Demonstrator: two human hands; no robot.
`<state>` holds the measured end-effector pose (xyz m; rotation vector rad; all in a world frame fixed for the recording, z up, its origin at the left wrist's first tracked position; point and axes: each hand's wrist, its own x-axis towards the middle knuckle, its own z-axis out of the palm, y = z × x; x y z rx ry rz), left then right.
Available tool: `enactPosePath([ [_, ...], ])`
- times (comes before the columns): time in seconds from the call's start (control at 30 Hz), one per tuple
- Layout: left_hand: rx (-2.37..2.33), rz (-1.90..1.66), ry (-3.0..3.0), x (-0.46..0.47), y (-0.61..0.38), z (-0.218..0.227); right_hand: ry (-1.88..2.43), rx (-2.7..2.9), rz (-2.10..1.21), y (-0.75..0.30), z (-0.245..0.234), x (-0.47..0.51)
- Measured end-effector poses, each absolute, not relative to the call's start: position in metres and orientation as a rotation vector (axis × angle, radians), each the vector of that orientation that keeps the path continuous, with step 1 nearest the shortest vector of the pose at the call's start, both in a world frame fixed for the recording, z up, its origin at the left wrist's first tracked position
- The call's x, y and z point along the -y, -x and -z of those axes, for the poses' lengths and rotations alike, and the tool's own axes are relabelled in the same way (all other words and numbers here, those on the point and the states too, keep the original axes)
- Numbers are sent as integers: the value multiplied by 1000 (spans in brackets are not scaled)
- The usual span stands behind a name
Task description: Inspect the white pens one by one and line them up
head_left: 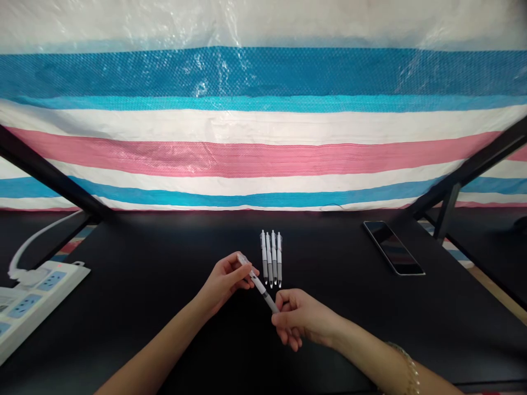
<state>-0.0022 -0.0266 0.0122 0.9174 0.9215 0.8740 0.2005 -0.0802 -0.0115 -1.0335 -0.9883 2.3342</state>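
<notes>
My left hand and my right hand both grip one white pen with a grey grip, held slanted above the black table. The left fingers pinch its upper clicker end; the right fingers close around its lower tip end. Just behind the hands, several matching white pens lie side by side in a neat row on the table, tips pointing toward me.
A black smartphone lies face up to the right. A white power strip with a cable sits at the left edge. A blue, white and pink striped tarp hangs behind the table. Dark frame bars slant at both sides.
</notes>
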Motion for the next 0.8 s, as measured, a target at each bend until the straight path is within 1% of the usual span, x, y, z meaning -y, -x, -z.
enactPosePath([
  [0.37, -876, -806, -970, 23, 3, -13, 1017, 965, -2340, -199, 12, 82],
  [0.63, -880, -834, -966, 25, 5, -14, 971, 931, -2344, -200, 11, 80],
  [0.8, -883, -828, -982, 26, 4, -11, 1089, 979, -2296, -201, 6, 81],
])
